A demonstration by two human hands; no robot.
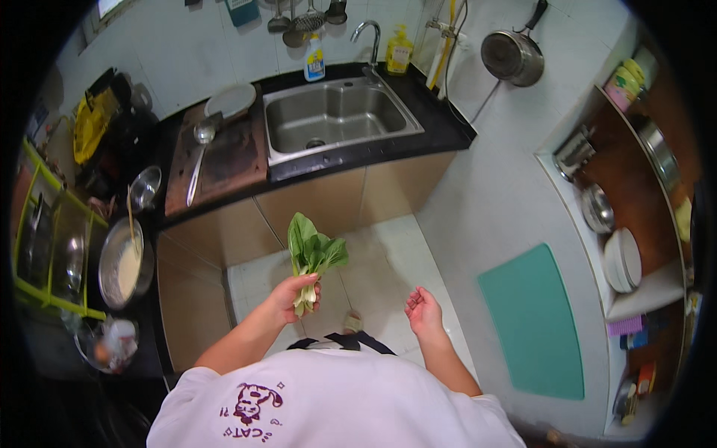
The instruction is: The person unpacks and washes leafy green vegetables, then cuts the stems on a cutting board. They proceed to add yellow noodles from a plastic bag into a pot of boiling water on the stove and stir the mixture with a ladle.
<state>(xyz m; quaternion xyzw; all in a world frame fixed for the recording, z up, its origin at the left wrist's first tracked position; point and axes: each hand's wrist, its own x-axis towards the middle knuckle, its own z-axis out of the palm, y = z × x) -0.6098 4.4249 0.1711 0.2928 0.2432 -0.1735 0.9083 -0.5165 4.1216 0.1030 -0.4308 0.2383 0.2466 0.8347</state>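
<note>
A small bunch of green leafy bok choy [313,249] is upright in my left hand [294,299], its pale stems gripped between thumb and fingers and its leaves pointing away from me. My right hand [423,313] hangs over the floor on the other side, fingers loosely curled, with nothing visible in it. Beyond both hands, a stainless steel sink [341,120] is set into the black countertop [448,129]. Its basin shows a drain and no dishes. A chrome faucet [372,42] rises behind it.
Left of the sink, a ladle [197,168] rests on a wooden cutting board [235,162]. A metal bowl [127,269] holds pale batter and chopsticks. A green rack [50,269] stands at far left. On the right are shelves with bowls [622,260] and a teal board [538,325].
</note>
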